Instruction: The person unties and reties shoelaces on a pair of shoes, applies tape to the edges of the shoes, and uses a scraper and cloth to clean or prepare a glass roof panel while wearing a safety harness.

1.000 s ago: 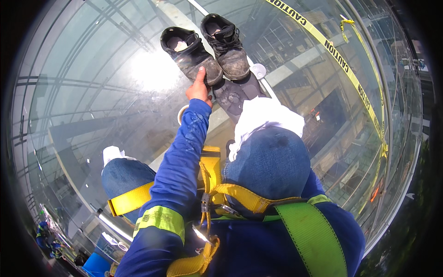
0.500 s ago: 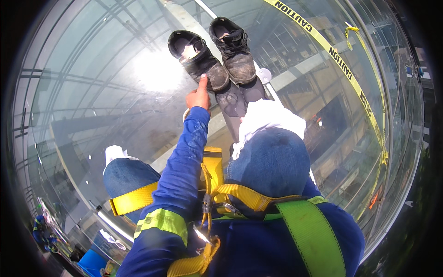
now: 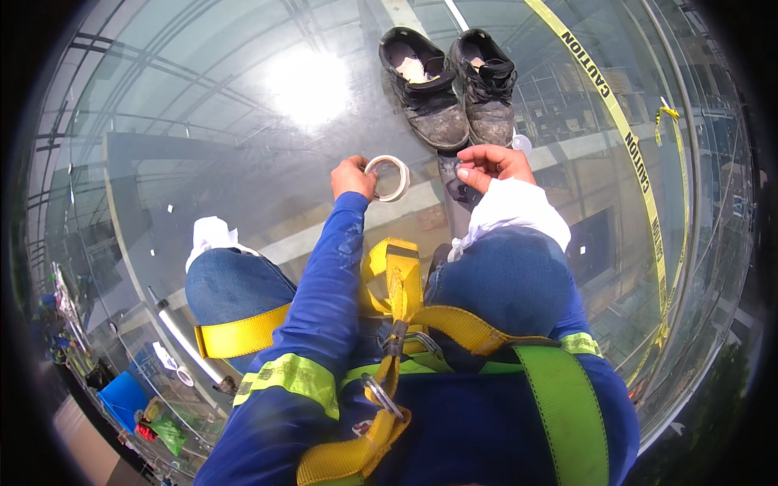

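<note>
My left hand point(image 3: 353, 178) is closed on the edge of a roll of masking tape point(image 3: 392, 179), its cream ring upright and its hole facing up at me. To the right, above my knee, my right hand point(image 3: 497, 165) has its thumb and forefinger a little apart, with nothing visible between them. Just beyond that hand stand two worn black shoes, the left shoe point(image 3: 425, 97) and the right shoe point(image 3: 489, 89), side by side with their toes toward me. Pale material shows inside both. White cloth point(image 3: 523, 212) lies over my right knee, partly covering the wrist.
Glass panels point(image 3: 243, 154) spread around me, with bright sun glare. Yellow barrier tape point(image 3: 624, 130) runs down the right side. A white sealant tube point(image 3: 186, 336) and another tape roll point(image 3: 185, 376) lie by my left leg. Yellow harness straps point(image 3: 397, 275) hang in front.
My left hand has drawn back from the left shoe's toe, and the tape roll now shows plainly in it. My right hand has come out from behind the knee. The view has shifted left.
</note>
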{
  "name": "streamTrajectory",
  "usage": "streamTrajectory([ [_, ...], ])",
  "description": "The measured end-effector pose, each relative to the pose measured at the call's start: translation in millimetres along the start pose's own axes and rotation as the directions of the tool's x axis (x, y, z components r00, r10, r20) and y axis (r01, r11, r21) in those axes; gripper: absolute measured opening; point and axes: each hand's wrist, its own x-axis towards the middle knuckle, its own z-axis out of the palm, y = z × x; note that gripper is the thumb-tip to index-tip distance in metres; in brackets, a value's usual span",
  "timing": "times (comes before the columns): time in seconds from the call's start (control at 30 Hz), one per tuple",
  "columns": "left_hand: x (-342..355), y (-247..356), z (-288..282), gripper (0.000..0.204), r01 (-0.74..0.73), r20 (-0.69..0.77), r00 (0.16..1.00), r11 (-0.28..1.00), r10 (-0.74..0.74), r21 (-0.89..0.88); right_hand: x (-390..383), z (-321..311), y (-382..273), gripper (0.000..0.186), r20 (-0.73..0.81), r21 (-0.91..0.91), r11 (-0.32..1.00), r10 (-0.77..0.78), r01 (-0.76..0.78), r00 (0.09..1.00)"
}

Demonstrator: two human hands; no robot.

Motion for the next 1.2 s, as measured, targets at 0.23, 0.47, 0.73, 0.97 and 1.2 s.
streamTrajectory([
  [0.23, -36, 28, -127, 0.023, 0.212, -0.169, 0.936, 0.88, -0.307, -0.425, -17, 31, -150, 0.039, 0.161, -0.157, 0.987, 0.04, -0.014, 0.986],
  [0.47, -165, 71, -298, 0.022, 0.131, -0.046, 0.954, 0.55, -0.296, -0.825, -84, 98, -208, 0.063, 0.1, -0.72, 0.694, 0.137, -0.023, 0.985],
  [0.73, -493, -17, -504, 0.02, 0.181, -0.103, 0.677, 0.301, -0.728, -0.936, -208, 71, -318, 0.06, 0.347, -0.896, 0.387, 0.303, 0.218, 0.888],
  [0.97, -843, -70, -562, 0.024, 0.034, -0.196, -0.262, 0.194, -0.945, -0.98, -228, 132, -471, 0.05, 0.397, -0.865, 0.5, 0.647, 0.03, 0.651],
  [1.2, -1059, 7, -404, 0.028, 0.105, 0.11, -0.574, -0.207, -0.811, -0.973, -183, 214, -553, 0.044, 0.26, -0.962, 0.205, 0.485, 0.18, 0.835],
])
